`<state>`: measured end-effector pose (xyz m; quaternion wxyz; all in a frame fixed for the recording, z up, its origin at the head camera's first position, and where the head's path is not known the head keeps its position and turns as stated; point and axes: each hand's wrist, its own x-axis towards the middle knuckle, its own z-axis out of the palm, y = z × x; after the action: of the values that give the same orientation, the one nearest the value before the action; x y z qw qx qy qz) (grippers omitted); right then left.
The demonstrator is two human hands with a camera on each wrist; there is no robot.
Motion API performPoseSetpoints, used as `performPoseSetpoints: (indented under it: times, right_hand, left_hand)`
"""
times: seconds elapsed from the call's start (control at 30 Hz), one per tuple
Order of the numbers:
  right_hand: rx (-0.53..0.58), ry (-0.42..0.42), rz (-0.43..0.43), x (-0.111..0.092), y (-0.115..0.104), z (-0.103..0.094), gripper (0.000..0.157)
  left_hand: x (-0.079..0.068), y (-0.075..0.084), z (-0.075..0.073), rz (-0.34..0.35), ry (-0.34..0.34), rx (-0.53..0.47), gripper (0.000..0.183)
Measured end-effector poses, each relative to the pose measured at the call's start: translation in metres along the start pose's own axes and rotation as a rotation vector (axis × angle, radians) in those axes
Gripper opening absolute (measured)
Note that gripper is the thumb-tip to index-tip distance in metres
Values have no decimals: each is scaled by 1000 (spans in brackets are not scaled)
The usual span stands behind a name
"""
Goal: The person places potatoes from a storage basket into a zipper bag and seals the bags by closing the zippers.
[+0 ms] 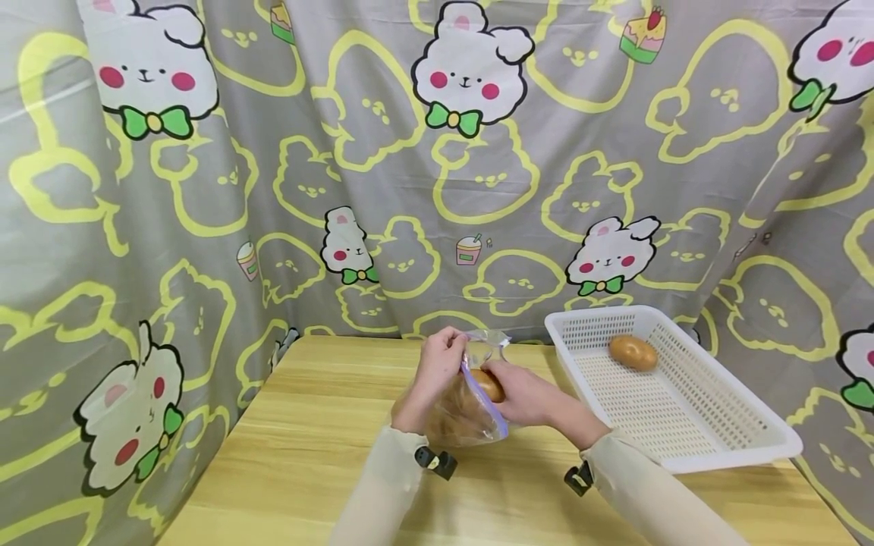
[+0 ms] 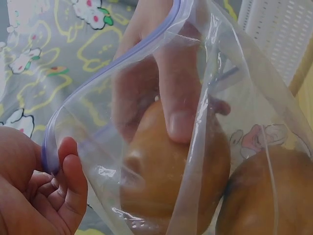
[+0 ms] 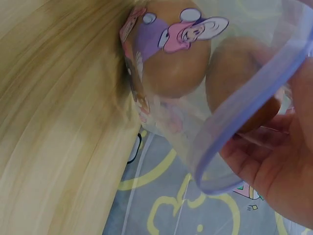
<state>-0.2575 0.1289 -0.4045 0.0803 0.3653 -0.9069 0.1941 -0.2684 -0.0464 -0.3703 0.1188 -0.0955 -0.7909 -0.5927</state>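
Observation:
A clear zip bag (image 1: pixel 459 425) with a purple zip edge stands mouth-up over the wooden table, cartoon figures printed on its side. My left hand (image 1: pixel 440 358) pinches the bag's rim at its far left. Reaching in through the mouth, my right hand (image 1: pixel 531 394) grips a glossy brown bread roll (image 1: pixel 489 385), its thumb and fingers around the upper end. In the left wrist view that roll (image 2: pixel 166 171) shows through the plastic. Another bread roll (image 3: pixel 171 73) lies deeper in the bag, right beside the gripped one.
To the right stands a white perforated plastic basket (image 1: pixel 740 464) with one bread roll (image 1: pixel 633 353) near its back. Under everything is a light wooden table (image 1: pixel 273 455). A grey cartoon-print curtain (image 1: pixel 410 182) hangs behind and at both sides.

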Motion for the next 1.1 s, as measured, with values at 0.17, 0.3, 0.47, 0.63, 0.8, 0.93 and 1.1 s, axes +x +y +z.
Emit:
performPoseSetpoints:
  times: [0.17,0.3,0.47,0.63,0.8,0.93,1.1]
  right_hand:
    - [59,22,25,3,0,2,53]
    - [79,21,8,3,0,4,53]
    - [109,22,-28,5,3,4,48]
    - [130,42,-39,7,7,3,43]
    - [132,52,-55,10,8,3,48]
    - [151,39,-34,11,9,3,50]
    - [168,22,22,11,9,3,46]
  left_hand:
    - [1,-2,1,1,-5,-13,19]
    - [1,-2,0,0,-11,-25,19]
    - [2,-3,-2,-2,-4,-22,19]
    - [3,-5,-4,-23,13,-13,19]
    - [3,-5,-7,-34,18,0,20]
    - [3,-5,-8,-25,14,-4,20]
    - [2,-6,-9,-21,1,-14,20]
